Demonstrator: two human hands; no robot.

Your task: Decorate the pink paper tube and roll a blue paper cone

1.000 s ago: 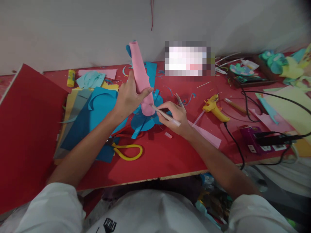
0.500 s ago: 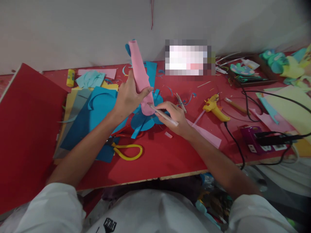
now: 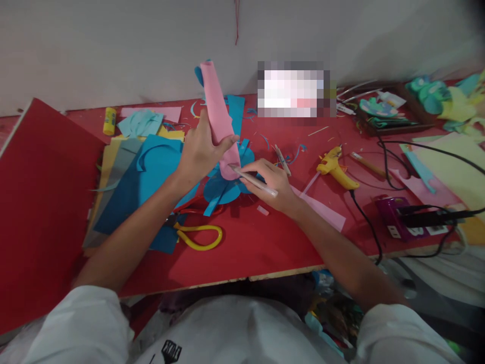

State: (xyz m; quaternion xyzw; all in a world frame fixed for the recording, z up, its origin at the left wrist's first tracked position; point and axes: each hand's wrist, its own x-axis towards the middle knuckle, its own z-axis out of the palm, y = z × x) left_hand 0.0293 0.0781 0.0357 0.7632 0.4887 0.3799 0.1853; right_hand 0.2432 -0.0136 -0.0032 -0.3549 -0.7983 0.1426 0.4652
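Craft workspace: glue gun (image 3: 337, 169), scissors (image 3: 199, 237), cut paper (image 3: 159, 159).

The rolled pink paper (image 3: 217, 108) tilted over the red table (image 3: 250, 253), its top leaning left, lower end rounded; the slim, pale pen (image 3: 258, 183) slanted, tip at that end

A yellow glue stick (image 3: 109, 121), a purple box (image 3: 397, 217) and a dark tray (image 3: 394, 111) of odds and ends lie on the red counter (image 3: 257, 253).

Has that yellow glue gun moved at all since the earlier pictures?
No. The yellow glue gun lies in the same spot, to the left of and a little beyond the purple box.
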